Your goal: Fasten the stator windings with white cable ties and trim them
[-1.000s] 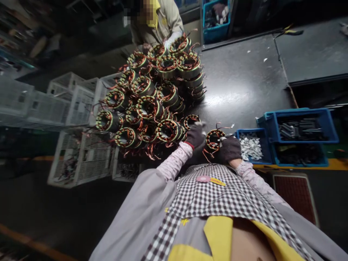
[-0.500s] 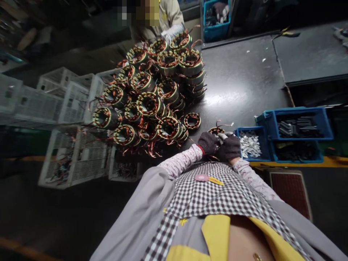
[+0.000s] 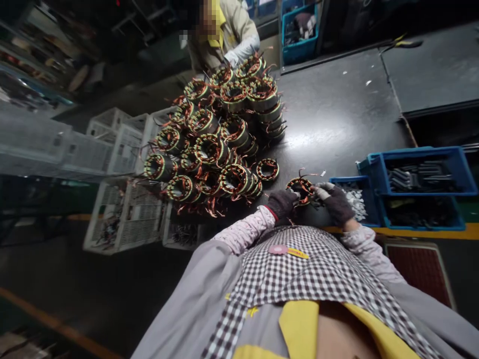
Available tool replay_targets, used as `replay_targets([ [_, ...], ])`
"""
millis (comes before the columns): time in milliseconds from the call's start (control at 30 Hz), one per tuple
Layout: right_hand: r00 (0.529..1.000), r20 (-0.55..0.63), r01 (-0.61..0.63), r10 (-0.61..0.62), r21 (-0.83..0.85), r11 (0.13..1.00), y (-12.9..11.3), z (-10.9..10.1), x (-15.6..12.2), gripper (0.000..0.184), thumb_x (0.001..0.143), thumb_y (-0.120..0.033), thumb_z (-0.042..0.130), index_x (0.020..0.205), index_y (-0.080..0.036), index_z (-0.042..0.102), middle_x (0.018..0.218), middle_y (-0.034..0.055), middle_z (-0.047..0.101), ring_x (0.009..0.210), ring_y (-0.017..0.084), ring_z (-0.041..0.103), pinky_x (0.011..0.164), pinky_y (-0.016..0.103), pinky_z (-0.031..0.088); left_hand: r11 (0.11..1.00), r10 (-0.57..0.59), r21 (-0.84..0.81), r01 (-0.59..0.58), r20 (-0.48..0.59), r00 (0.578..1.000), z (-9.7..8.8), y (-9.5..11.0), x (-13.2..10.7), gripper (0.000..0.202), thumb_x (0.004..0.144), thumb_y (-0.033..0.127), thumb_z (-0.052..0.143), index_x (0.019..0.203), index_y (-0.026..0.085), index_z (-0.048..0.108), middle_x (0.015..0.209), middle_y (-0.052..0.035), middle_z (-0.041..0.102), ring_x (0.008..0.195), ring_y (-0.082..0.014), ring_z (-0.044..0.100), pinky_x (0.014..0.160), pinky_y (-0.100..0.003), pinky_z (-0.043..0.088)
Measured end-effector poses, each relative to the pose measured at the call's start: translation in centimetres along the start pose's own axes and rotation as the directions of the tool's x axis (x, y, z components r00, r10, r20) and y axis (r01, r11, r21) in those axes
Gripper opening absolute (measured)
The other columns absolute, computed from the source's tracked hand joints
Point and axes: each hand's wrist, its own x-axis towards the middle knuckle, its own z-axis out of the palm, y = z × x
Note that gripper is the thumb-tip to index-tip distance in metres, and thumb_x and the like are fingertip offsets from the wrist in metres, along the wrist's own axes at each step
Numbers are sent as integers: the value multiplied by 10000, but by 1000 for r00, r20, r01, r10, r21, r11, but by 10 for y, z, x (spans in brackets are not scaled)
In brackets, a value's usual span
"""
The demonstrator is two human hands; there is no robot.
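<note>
At the table's near edge sits a motor stator [image 3: 300, 185], a ring with copper windings and loose wire ends on top. My left hand [image 3: 283, 203], in a dark glove with pale fingertips, is closed on its left rim. Against its right side is my right hand [image 3: 337, 203], gloved alike, with fingers bent and pinching at the rim; exactly what lies between those fingertips is hard to make out. A small white piece [image 3: 323, 173] shows by the wire ends behind the ring. Another single stator [image 3: 268, 170] lies flat just to the left.
Stacked stators [image 3: 209, 149] fill the table's left side. By my right hand stands a blue bin [image 3: 368, 199] of small white pieces; farther right, a blue bin [image 3: 467, 172] holds dark metal parts. White crates [image 3: 140, 214] stand left. Across the table is another person [image 3: 239, 30].
My right hand has moved right, away from my left hand, uncovering more of the stator. My left hand stays at its left side. The whole view has shifted slightly.
</note>
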Motion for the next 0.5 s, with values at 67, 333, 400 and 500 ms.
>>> replay_targets([
  [67,1000,23,2,0,-69,998,-4,17,4,301,980,-496,726,1133,-250,806,1124,89,888,1033,282,801,977,419,641,999,-44,1,44,21,999,-4,3,-5,351,1174,325,605,1396,177,833,1315,-172,850,1212,-309,814,981,-380,608],
  [333,998,-23,-61,57,-313,948,-11,44,15,303,1093,-311,673,1355,-230,801,1425,144,840,1349,311,754,1253,502,537,971,-130,-182,154,135,982,-16,-6,6,224,1048,333,753,1064,152,884,1102,-164,874,1150,-337,834,992,-401,627],
  [400,997,-39,-72,63,-317,946,-11,49,13,311,1106,-318,681,1378,-203,780,1444,150,823,1346,300,750,1261,529,533,935,-111,-317,159,165,980,-22,-21,6,215,1017,363,764,975,182,871,948,-103,856,987,-280,825,889,-356,626],
  [500,998,-40,-60,51,-272,960,-13,53,10,277,1069,-267,713,1325,-204,799,1450,153,824,1368,308,732,1278,518,509,831,-97,-531,165,155,983,-29,-43,2,318,1089,367,591,986,174,822,779,-51,757,729,-182,706,705,-291,573],
])
